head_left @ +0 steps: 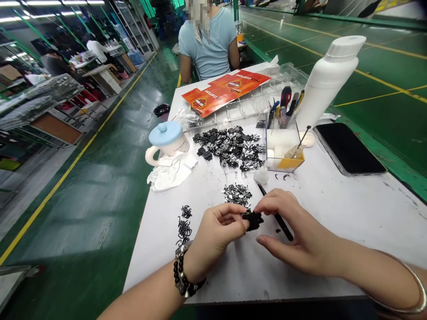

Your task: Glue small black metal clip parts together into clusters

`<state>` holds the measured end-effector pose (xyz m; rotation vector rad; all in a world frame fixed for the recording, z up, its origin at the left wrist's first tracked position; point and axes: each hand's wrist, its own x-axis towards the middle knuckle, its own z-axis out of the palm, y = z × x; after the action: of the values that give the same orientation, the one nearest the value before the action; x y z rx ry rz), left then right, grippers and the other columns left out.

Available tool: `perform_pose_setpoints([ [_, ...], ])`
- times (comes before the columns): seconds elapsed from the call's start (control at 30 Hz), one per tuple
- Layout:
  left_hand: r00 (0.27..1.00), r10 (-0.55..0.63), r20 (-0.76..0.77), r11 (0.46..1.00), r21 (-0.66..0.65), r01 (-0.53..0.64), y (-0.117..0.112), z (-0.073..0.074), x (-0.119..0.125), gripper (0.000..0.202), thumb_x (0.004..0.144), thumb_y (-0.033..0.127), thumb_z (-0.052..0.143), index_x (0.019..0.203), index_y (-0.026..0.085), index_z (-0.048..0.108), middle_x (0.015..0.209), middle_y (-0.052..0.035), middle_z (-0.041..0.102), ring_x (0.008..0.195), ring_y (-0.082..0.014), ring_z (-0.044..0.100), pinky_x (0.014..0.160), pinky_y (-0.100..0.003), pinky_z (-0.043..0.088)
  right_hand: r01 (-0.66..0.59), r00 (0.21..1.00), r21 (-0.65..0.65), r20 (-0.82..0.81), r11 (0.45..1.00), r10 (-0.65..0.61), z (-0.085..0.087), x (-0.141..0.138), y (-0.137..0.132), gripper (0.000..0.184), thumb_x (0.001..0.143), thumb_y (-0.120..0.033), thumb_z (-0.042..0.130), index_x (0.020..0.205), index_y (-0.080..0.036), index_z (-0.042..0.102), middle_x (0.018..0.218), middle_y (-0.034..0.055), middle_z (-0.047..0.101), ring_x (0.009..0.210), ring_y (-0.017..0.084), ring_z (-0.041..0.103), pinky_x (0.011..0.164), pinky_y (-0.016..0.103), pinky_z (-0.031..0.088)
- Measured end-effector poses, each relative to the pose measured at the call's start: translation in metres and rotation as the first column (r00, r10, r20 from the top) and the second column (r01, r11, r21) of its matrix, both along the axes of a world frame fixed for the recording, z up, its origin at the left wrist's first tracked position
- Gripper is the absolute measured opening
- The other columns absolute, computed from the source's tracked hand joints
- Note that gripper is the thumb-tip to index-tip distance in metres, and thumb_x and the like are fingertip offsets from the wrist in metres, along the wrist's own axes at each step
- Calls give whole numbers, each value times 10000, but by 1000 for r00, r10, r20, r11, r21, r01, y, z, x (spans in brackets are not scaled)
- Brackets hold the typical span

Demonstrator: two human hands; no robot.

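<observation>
Between thumb and fingers, my left hand (222, 229) pinches a small flat black part (253, 220) with a jagged outline. Just to the right of it is my right hand (296, 231), thumb and fingers apart, with the index fingertip near the part's upper edge. Partly beneath the right hand lies a pair of black tweezers (283, 226). A small heap of black and silver pieces (237, 193) sits just beyond the held part. Farther back spreads a bigger pile of similar black and silver parts (230, 144). Thin curved black strips (184, 229) lie left of my left hand.
A lidded mug (171, 142) stands at the left beside crumpled tissue (173, 171). Behind the piles are orange printed sheets (227, 91) on clear trays. To the right are a tool holder (283, 146), a white bottle (330, 80) and a phone (350, 146). A person (210, 44) sits ahead.
</observation>
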<state>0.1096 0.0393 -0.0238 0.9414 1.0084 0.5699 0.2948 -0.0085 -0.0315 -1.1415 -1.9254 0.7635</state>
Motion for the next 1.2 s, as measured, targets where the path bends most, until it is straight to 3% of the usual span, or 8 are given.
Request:
perform_pose_setpoints([
  [0.23, 996, 66, 62, 987, -154, -56, -4, -2, 4, 259, 589, 212, 755, 815, 117, 674, 539, 31, 559, 484, -40, 439, 520, -181, 314, -5, 999, 33, -37, 999, 6, -7, -9, 1, 319, 845, -134, 565, 1119, -233, 436, 985, 25, 525, 907, 167, 465, 793, 335, 380],
  [0.53, 997, 63, 33, 985, -160, -57, -6, 1, 6, 261, 577, 199, 740, 808, 114, 651, 529, 48, 530, 475, -39, 436, 515, -189, 306, 17, 999, 16, -38, 1000, -17, -8, -12, -1, 339, 813, -157, 591, 1105, -235, 438, 1000, 42, 541, 922, 191, 497, 811, 360, 412],
  [0.63, 998, 60, 6, 986, -156, -58, -6, 1, 6, 265, 578, 195, 729, 812, 118, 631, 530, 50, 533, 462, -39, 429, 488, -187, 293, 84, 995, 93, -60, 992, -79, -4, 1, 4, 359, 786, -199, 629, 1104, -232, 466, 997, 58, 542, 922, 212, 512, 802, 372, 448],
  [0.7, 998, 58, -7, 984, -168, -59, -6, 1, 6, 264, 583, 192, 721, 814, 122, 616, 521, 55, 528, 443, -35, 408, 458, -183, 271, 266, 961, 208, -127, 941, -244, -1, 16, 13, 284, 797, -196, 614, 1055, -238, 504, 927, 58, 536, 855, 214, 519, 743, 369, 453],
  [0.8, 999, 51, -8, 979, -198, -51, -7, 2, 7, 266, 573, 180, 712, 807, 132, 595, 501, 72, 508, 408, -26, 368, 424, -179, 241, 557, 830, 342, -260, 757, -494, 2, 45, 32, 257, 786, -183, 641, 1015, -247, 543, 897, 65, 503, 785, 209, 486, 703, 373, 393],
  [0.87, 999, 51, 0, 973, -224, -49, -8, 3, 8, 275, 557, 173, 710, 798, 137, 583, 480, 85, 487, 385, -19, 336, 407, -178, 213, 653, 756, 390, -280, 650, -592, 3, 63, 45, 339, 758, -184, 682, 1067, -244, 556, 969, 91, 509, 802, 210, 491, 708, 370, 374],
  [1.03, 998, 53, 15, 963, -265, -48, -10, 5, 10, 286, 538, 176, 715, 786, 134, 579, 485, 78, 482, 390, -16, 325, 394, -178, 160, 617, 757, 434, -99, 656, -646, 3, 86, 62, 583, 734, -176, 694, 1277, -227, 488, 1176, 148, 533, 915, 242, 564, 760, 375, 437],
  [1.2, 998, 63, 28, 963, -265, -53, -10, 2, 9, 279, 551, 183, 719, 791, 134, 585, 504, 59, 502, 412, -26, 344, 396, -180, 159, 558, 754, 593, -70, 581, -653, 3, 65, 50, 398, 745, -165, 673, 1114, -244, 546, 982, 104, 569, 916, 264, 531, 818, 413, 414],
])
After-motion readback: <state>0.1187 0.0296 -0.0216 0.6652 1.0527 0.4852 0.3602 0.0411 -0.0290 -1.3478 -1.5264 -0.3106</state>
